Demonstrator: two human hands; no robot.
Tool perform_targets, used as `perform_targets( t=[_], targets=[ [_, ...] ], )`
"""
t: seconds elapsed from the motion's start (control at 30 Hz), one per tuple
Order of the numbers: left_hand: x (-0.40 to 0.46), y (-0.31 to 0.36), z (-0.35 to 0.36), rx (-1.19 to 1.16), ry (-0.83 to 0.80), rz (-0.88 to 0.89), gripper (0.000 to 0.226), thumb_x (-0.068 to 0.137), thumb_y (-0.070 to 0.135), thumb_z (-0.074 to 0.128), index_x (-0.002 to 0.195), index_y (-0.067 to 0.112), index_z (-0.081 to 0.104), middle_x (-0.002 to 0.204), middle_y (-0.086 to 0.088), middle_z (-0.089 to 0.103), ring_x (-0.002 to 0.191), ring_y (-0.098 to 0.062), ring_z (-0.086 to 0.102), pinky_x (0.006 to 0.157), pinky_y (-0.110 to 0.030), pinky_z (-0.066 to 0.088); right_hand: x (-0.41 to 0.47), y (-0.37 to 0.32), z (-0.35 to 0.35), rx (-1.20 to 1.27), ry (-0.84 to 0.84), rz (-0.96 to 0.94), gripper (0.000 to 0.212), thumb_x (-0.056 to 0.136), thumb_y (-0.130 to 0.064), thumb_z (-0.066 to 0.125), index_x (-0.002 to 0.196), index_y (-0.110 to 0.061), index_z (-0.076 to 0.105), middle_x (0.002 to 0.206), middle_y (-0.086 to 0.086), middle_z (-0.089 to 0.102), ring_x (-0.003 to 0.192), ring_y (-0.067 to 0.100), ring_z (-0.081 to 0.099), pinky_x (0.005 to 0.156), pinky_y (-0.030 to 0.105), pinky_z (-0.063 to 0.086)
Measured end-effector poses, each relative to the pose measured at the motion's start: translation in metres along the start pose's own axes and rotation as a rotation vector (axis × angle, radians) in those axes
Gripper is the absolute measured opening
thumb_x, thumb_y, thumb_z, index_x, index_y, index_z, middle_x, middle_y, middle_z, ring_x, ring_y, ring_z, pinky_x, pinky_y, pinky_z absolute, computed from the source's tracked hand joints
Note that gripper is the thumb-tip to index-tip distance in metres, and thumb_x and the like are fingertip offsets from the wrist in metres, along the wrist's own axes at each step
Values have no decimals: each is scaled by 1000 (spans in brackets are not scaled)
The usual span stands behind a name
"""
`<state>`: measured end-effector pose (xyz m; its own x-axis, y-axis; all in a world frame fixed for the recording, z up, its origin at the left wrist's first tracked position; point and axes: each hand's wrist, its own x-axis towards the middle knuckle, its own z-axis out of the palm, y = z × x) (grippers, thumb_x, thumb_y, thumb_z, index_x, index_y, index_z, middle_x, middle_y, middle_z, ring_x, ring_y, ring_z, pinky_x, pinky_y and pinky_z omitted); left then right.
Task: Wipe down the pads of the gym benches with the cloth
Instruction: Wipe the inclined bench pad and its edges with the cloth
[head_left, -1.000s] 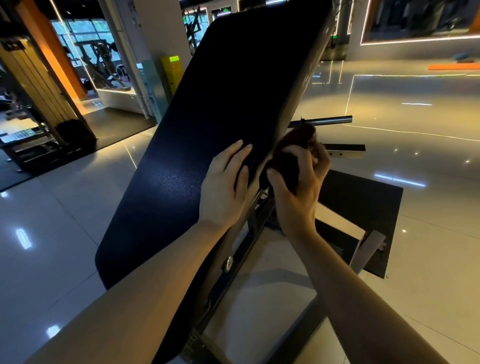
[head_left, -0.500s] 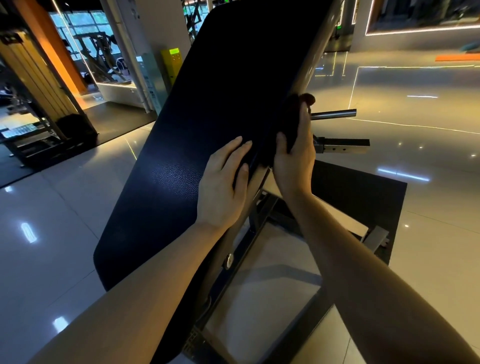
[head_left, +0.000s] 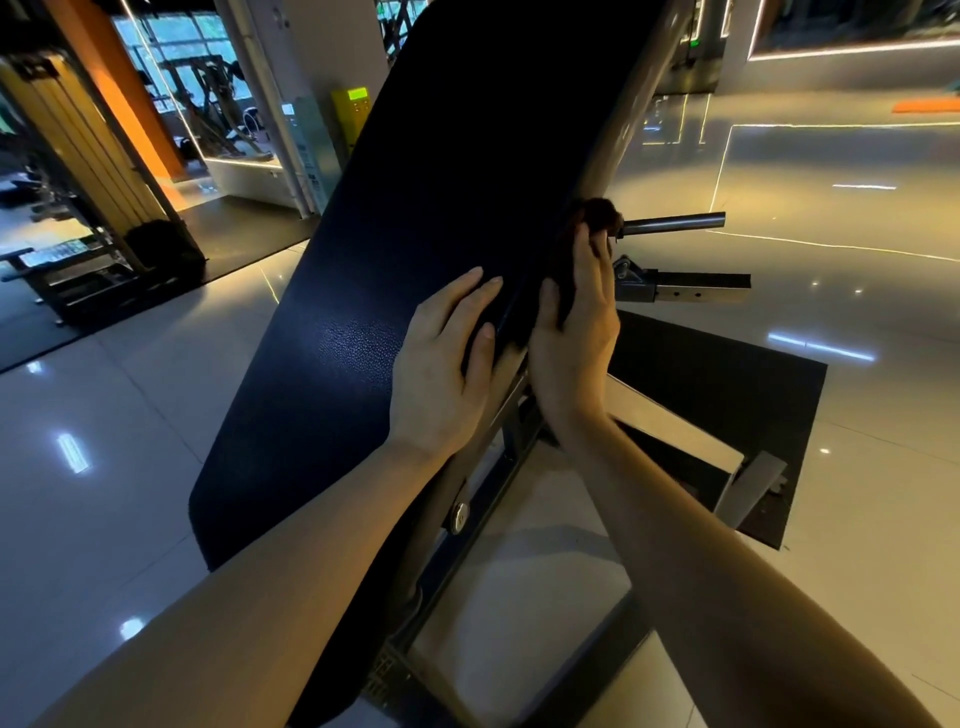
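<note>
Pressing a dark cloth (head_left: 597, 218) against the bench pad's (head_left: 441, 208) right edge, the right hand (head_left: 576, 338) curls round it; the left hand (head_left: 441, 374) lies flat, fingers straight, on the pad. Just beyond the cloth, a metal bar (head_left: 675, 223) sticks out; a black mat (head_left: 727, 395) lies on the floor.

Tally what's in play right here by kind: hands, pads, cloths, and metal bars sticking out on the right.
Hands: 2, left hand and right hand
Pads: 1, pad
Cloths: 1, cloth
Bars: 2, round bar and square bar
Total: 6
</note>
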<state>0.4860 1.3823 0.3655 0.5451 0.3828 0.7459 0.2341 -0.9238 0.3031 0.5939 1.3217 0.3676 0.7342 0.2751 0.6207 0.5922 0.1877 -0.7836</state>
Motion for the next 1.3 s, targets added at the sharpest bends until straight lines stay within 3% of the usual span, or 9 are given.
perform_targets(
  t=[0.27, 0.4, 0.5, 0.63, 0.77, 0.9, 1.1, 1.23, 1.3],
  targets=[
    [1, 2, -2, -4, -28, -6, 42, 100, 29, 35, 138, 17, 49, 142, -3, 48, 131, -15, 44, 105, -24, 35, -61, 0, -1, 14, -136, -45, 53, 97, -18, 41, 149, -9, 32, 157, 13, 26, 147, 22, 21, 114, 14, 19],
    [11, 5, -9, 66, -45, 4, 36, 97, 25, 42, 129, 15, 55, 128, -3, 55, 112, -12, 50, 88, -7, 32, 27, 1, -14, 16, -121, 37, 58, 98, -8, 47, 152, -11, 27, 157, 10, 26, 142, 24, 29, 111, 28, 34],
    [29, 8, -15, 128, -17, 51, 26, 94, 20, 49, 117, 13, 58, 113, -4, 56, 100, -11, 50, 77, -8, 30, 29, 5, -15, 17, -115, -3, 57, 99, -15, 45, 153, -14, 25, 157, 8, 25, 142, 24, 31, 110, 35, 40],
    [65, 24, -12, 109, 38, 64, 29, 95, 21, 47, 120, 10, 58, 119, -5, 55, 107, -13, 49, 83, -10, 32, -34, 11, -10, 36, -197, -60, 58, 99, -23, 41, 153, -24, 20, 161, 1, 13, 148, 15, 15, 115, 38, 32],
    [117, 41, -2, 44, 68, 65, 31, 95, 18, 46, 123, 10, 57, 122, -5, 56, 111, -14, 51, 90, -21, 39, 28, 9, -14, 31, -147, -40, 57, 99, -18, 43, 153, -22, 23, 161, 3, 17, 147, 21, 18, 115, 48, 32],
    [150, 48, 22, 2, 41, 82, 36, 98, 17, 42, 132, 9, 53, 130, -6, 53, 118, -16, 50, 99, -30, 43, 114, 3, -27, 16, -92, -62, 56, 99, -9, 45, 152, -12, 27, 158, 9, 23, 143, 24, 27, 111, 33, 36],
    [146, 34, 41, 24, 63, 87, 39, 100, 17, 39, 138, 15, 48, 140, -1, 47, 124, -9, 43, 94, -4, 27, 49, 20, -19, 45, -137, -162, 53, 99, -24, 40, 149, -25, 23, 160, 5, 19, 147, 22, 20, 113, 39, 36],
    [146, 34, 42, 21, 87, 104, 41, 99, 20, 38, 138, 14, 49, 139, -2, 48, 123, -9, 43, 94, -4, 27, 94, 15, -25, 68, -129, -142, 54, 97, -17, 42, 150, -14, 29, 158, 8, 23, 143, 20, 27, 104, 11, 34],
    [145, 33, 42, 7, 98, 110, 39, 100, 19, 40, 138, 15, 49, 139, -1, 49, 123, -8, 43, 95, -5, 28, 138, 13, -29, 11, -92, -150, 55, 97, -9, 44, 150, -10, 29, 156, 12, 26, 140, 24, 31, 102, 15, 41]
  ],
)
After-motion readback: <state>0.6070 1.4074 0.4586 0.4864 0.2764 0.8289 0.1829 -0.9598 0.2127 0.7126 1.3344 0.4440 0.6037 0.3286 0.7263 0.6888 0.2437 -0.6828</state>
